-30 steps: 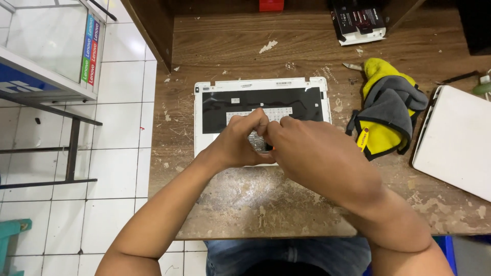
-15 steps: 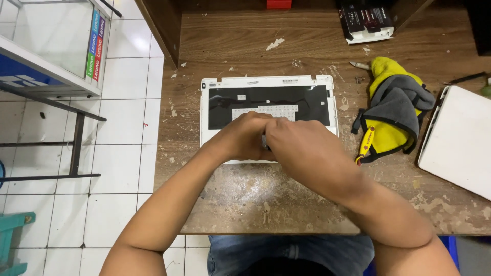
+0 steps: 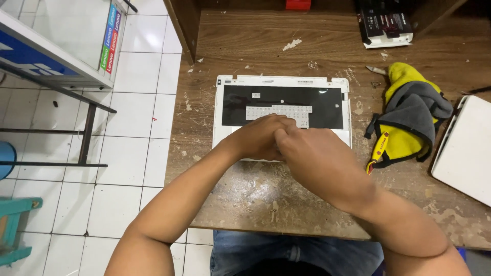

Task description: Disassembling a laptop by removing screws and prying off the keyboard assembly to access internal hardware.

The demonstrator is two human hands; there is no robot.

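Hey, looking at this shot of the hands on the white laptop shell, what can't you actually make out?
Head view only:
- Fingertips of the left hand and right hand: curled under, so any grip is hidden.
- Near edge of the white laptop shell: covered by both hands.
- White device: cut off by the right edge.
- Small tool behind the yellow-grey pouch: too small.

A white plastic laptop shell (image 3: 225,115) with a black inner panel lies on the scuffed brown wooden tabletop (image 3: 255,46), beside a yellow-and-grey cloth pouch (image 3: 409,120).
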